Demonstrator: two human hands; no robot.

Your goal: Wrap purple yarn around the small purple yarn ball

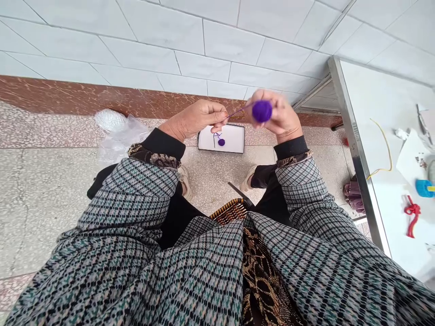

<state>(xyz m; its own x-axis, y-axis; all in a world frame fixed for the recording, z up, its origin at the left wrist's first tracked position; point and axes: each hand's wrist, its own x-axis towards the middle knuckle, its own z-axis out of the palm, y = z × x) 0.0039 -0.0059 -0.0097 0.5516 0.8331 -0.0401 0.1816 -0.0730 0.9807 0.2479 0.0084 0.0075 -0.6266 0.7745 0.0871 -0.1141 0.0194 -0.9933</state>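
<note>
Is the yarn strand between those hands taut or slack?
Apparently taut: the yarn strand runs straight from the left hand to the right hand's yarn ball.

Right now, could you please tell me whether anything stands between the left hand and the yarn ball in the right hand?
Nothing visible does; a purple strand runs through open air from the left hand, which pinches it, to the yarn ball.

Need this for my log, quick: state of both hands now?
Left hand: closed, pinching purple yarn.
Right hand: holding a purple ball, slightly blurred.
</note>
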